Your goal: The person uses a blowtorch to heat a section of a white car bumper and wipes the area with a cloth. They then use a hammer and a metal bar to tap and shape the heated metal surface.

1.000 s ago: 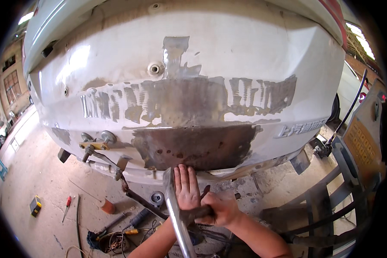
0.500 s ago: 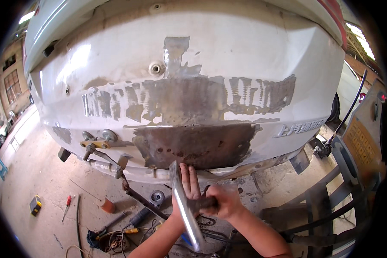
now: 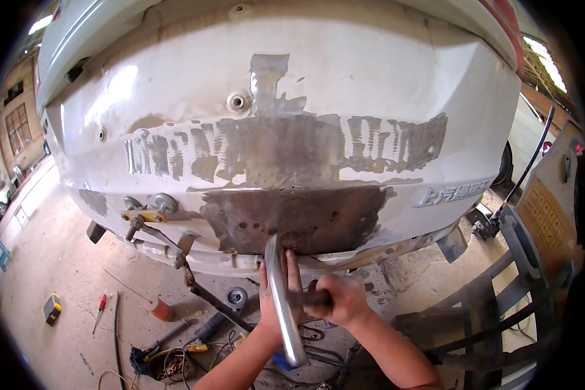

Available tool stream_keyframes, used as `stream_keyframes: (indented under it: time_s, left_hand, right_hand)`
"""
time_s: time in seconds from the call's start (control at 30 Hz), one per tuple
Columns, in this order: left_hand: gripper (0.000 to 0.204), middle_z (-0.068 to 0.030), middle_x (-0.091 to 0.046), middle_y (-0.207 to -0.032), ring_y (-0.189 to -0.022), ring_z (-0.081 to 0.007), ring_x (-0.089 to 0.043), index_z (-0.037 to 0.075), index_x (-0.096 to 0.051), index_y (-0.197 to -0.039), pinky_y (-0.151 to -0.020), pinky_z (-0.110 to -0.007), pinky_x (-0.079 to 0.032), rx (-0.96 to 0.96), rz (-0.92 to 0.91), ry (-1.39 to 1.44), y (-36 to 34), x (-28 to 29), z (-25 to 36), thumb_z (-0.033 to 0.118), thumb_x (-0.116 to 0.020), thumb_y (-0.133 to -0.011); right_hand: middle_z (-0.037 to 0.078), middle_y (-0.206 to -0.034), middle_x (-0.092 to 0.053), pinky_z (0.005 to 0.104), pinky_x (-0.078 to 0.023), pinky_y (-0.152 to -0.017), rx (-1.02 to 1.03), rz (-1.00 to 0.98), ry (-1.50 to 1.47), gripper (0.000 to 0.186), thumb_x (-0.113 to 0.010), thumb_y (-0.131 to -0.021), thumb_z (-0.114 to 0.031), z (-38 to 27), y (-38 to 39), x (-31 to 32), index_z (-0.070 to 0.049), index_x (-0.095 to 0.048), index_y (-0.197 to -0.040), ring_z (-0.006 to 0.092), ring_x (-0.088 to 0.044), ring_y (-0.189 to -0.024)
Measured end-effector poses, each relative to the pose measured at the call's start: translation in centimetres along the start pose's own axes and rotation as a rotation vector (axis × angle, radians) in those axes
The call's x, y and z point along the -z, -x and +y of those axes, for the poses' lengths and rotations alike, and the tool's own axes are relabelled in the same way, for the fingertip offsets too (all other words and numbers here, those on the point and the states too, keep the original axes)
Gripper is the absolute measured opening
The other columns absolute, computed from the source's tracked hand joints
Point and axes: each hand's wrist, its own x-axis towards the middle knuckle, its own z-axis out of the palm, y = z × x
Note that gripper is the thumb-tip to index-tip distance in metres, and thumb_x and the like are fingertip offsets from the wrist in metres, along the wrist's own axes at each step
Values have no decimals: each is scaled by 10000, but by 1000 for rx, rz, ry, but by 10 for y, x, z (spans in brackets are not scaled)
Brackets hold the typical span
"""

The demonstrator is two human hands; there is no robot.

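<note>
White panel (image 3: 383, 78) carried a dark patch (image 3: 325, 221) at its lower edge, concrete floor (image 3: 78, 279) below — your right hand (image 3: 346, 298) gripped a hammer (image 3: 279, 292); your left hand (image 3: 268, 304) lay open there.

Hammer (image 3: 279, 299) before lower edge of car panel (image 3: 299, 149); left hand (image 3: 268, 311) behind it, apparently touching that edge; right hand (image 3: 346, 300) to right. Floor (image 3: 75, 260), left: screwdriver (image 3: 102, 303).

Car panel (image 3: 383, 65): we are seeing white, streaked grey.
Lower patch (image 3: 318, 218): we are noticing brownish grey.
Hammer (image 3: 283, 312): we are seeing bright silver.
</note>
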Motion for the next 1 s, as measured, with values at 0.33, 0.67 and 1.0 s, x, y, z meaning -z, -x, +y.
stream_keyframes:
  time_s: [0.33, 0.67, 1.0]
  left_hand:
    - [899, -380, -294, -1414, -1326, -527, -290, -162, -300, -1368, -1094, -551, -250, 0, 40, -49, -1, -7, 2, 416, -685, -796]
    - [794, -251, -380, -1432, -1349, -372, -341, -50, -445, -1343, -1131, -470, -181, -138, 321, -170, -107, 45, 52, 519, -619, -818]
    - [610, -109, -488, -1382, -1357, -262, -342, 96, -623, -1202, -1150, -418, -131, -362, 350, -378, -60, -19, 21, 556, -618, -800]
  right_hand:
    - [52, -576, -534, 350, -459, -452, 3, -16, -40, 534, -660, -758, -615, 3, 5, 2, -106, -506, -712, 251, -577, -492]
    - [38, -566, -511, 346, -456, -409, 114, 43, -72, 552, -652, -772, -617, 0, 15, 33, -88, -502, -723, 236, -549, -448]
    - [19, -545, -467, 325, -418, -395, 71, 95, -93, 516, -670, -770, -586, 11, 21, 36, -107, -486, -714, 215, -533, -433]
